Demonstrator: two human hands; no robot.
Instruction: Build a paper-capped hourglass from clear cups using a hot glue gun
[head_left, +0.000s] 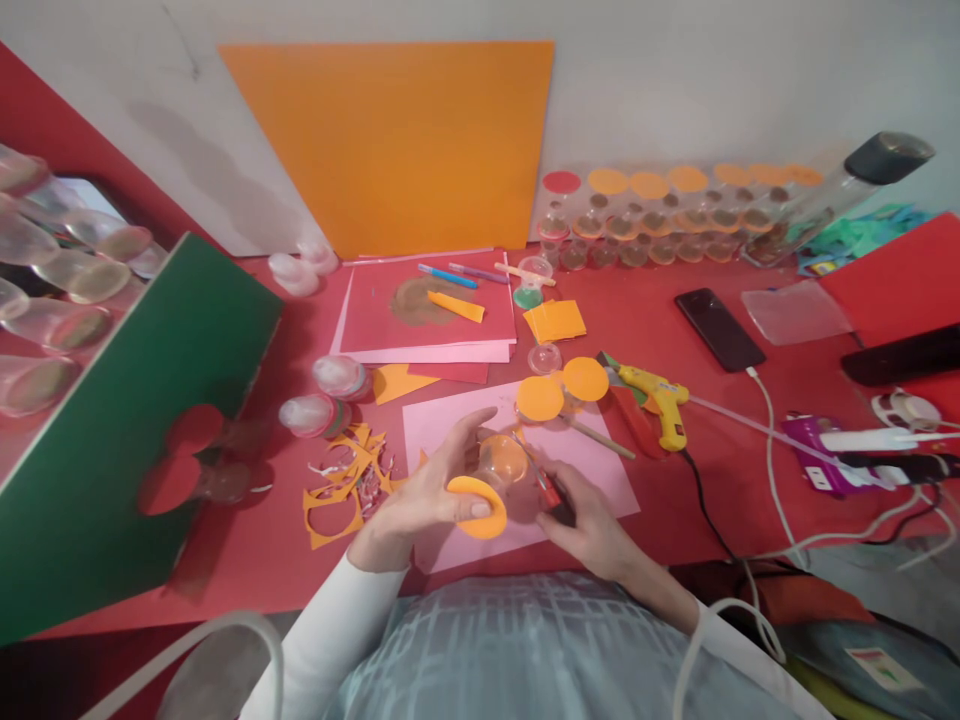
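My left hand [435,490] is closed round a clear plastic cup-like piece [504,460] with an orange paper disc [478,507] at its near end; the thumb presses on the disc. Whether the two are joined is hidden. In my right hand [589,520] is a slim tool with a red and black handle [551,492]; its thin metal tip points at the plastic piece, and its exact kind is unclear. Both hands are above a pink paper sheet [600,490]. Just beyond them are two orange-disc pieces [540,398] and a thin stick [598,436].
A yellow glue gun [660,395] rests at the right, its cord running off the table's near edge. Orange paper scraps [341,495] and plastic bottle pieces [315,413] are at the left. A green board [142,430] leans there. A phone [718,328] lies far right.
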